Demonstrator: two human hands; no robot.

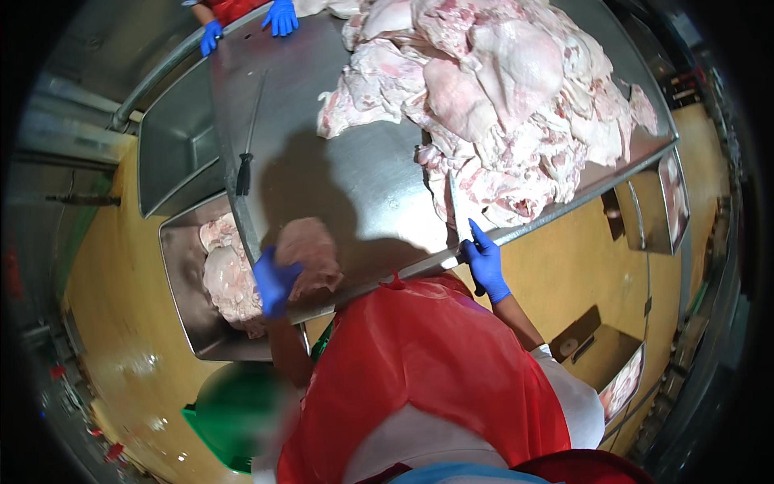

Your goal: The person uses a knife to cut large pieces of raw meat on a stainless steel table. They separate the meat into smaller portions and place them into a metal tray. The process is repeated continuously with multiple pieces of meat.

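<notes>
My left hand (276,281), in a blue glove, grips the edge of a piece of raw meat (310,254) at the table's near left corner. The meat is pinkish and slightly blurred. In my right hand (485,263), also gloved in blue, is a knife (455,198) with a dark handle. Its blade points away from me, beside the near edge of a big pile of pale, skin-covered raw meat (516,89). Both hands work over the near edge of a metal table (379,173).
A sharpening steel (245,173) lies on the table's left side. Below that side stand a metal tub (181,294) holding meat and another metal tub (173,181). A green bin (222,411) is at lower left. Another person's gloved hands (280,18) rest at the far left corner.
</notes>
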